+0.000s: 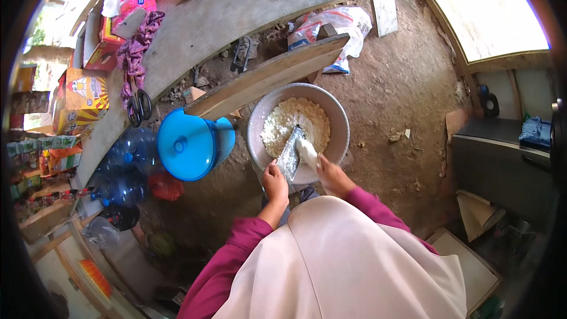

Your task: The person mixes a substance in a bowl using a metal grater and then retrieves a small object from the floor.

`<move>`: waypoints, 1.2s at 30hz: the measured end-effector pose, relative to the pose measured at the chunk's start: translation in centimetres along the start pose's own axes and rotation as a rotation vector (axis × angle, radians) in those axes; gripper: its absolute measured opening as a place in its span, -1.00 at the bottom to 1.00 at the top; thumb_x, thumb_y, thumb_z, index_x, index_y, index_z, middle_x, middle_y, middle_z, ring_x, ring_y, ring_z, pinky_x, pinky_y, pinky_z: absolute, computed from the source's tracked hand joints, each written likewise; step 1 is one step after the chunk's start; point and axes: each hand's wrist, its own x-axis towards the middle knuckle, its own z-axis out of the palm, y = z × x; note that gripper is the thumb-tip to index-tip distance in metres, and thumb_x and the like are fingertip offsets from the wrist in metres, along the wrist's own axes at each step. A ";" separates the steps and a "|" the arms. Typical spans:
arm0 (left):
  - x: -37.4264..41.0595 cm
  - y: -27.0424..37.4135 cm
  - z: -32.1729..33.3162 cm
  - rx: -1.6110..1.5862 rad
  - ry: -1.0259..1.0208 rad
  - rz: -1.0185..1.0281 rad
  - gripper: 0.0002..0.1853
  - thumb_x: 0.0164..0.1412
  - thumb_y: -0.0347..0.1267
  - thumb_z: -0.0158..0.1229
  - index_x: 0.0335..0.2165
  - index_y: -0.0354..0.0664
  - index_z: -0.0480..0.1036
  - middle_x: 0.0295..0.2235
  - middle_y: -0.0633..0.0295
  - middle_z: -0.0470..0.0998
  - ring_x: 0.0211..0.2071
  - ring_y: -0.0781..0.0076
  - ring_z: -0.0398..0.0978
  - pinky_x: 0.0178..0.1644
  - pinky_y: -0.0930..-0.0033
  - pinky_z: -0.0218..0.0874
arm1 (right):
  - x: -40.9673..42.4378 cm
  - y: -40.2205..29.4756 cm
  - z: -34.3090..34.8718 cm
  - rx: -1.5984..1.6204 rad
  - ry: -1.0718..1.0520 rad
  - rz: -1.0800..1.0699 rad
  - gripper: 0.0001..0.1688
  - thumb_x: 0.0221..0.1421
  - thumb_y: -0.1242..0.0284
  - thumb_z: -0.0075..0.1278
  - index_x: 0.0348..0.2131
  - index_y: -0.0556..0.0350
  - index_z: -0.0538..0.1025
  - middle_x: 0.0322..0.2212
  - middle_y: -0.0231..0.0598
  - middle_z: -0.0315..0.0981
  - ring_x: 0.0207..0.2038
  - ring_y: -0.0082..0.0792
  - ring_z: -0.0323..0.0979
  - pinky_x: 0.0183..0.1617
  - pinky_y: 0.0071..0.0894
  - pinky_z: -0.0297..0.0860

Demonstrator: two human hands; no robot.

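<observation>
My left hand (pixel 275 182) grips the near end of a metal grater (pixel 290 156), which slants down into a large metal basin (pixel 342 117). In my right hand (pixel 331 175) is a pale, peeled root-like piece (pixel 307 150), held against or just beside the right side of the grater; blur hides the exact contact. Pale grated shreds (pixel 297 113) cover the basin's bottom, and the grater's far end reaches them. The basin stands between my feet on the dirt floor.
A wooden bench (pixel 270 80) runs along the basin's far left side. Left of the basin lies a blue plastic container (pixel 184 144), near large clear bottles (pixel 133 150). Scissors (pixel 139 105) hang at the counter edge (pixel 177 48). A plastic bag (pixel 354 22) lies beyond the bench.
</observation>
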 end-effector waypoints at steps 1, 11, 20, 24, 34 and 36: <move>0.0 0.1 -0.2 -0.031 0.018 -0.016 -0.63 0.15 -0.32 -0.23 -0.18 -0.29 0.39 -0.41 0.24 0.44 -0.54 0.57 0.30 -0.47 0.55 0.15 | -2.4 -0.1 0.0 -0.025 -0.004 -0.105 -0.48 0.04 0.36 -0.18 -0.01 0.19 0.20 -0.52 0.21 0.39 -0.41 0.18 0.39 -0.33 0.03 0.32; 0.8 -1.8 -0.5 0.063 0.025 0.096 -0.64 0.18 -0.30 -0.21 -0.19 -0.30 0.40 -0.40 0.23 0.44 -0.51 0.58 0.29 -0.45 0.55 0.13 | 0.5 1.1 0.2 -0.040 -0.013 -0.098 -0.49 0.06 0.35 -0.26 -0.04 0.30 0.17 -0.51 0.28 0.37 -0.38 0.22 0.36 -0.25 0.02 0.29; 0.0 -2.1 0.8 0.164 0.028 0.171 -0.66 0.17 -0.30 -0.19 -0.20 -0.25 0.40 -0.53 0.35 0.36 -0.63 0.64 0.19 -0.57 0.54 0.06 | 3.8 1.8 0.0 0.251 -0.041 0.281 -0.52 0.04 0.39 -0.21 -0.02 0.15 0.22 -0.51 0.22 0.39 -0.47 0.12 0.41 -0.36 -0.05 0.37; -0.2 -1.7 -0.3 0.131 0.046 0.094 -0.65 0.15 -0.31 -0.20 -0.20 -0.25 0.41 -0.49 0.33 0.40 -0.63 0.64 0.20 -0.55 0.55 0.07 | -4.0 1.2 0.1 -0.055 -0.038 -0.201 -0.48 0.04 0.38 -0.22 0.02 0.13 0.19 -0.42 0.21 0.40 -0.40 0.11 0.41 -0.29 -0.03 0.34; 0.7 -1.3 -0.6 0.071 0.020 0.078 -0.64 0.16 -0.30 -0.19 -0.20 -0.32 0.40 -0.38 0.20 0.46 -0.50 0.53 0.34 -0.41 0.52 0.17 | -3.1 -1.5 -0.6 -0.021 0.001 -0.187 -0.49 0.05 0.34 -0.22 -0.02 0.21 0.22 -0.55 0.22 0.38 -0.44 0.15 0.40 -0.40 0.03 0.32; -1.1 0.7 0.2 0.283 0.040 0.229 -0.63 0.17 -0.30 -0.21 -0.19 -0.33 0.38 -0.34 0.17 0.46 -0.42 0.47 0.37 -0.33 0.48 0.19 | -4.8 -2.3 -1.6 -0.149 -0.057 -0.058 -0.50 0.05 0.34 -0.22 -0.02 0.20 0.22 -0.56 0.22 0.38 -0.45 0.17 0.39 -0.39 0.06 0.31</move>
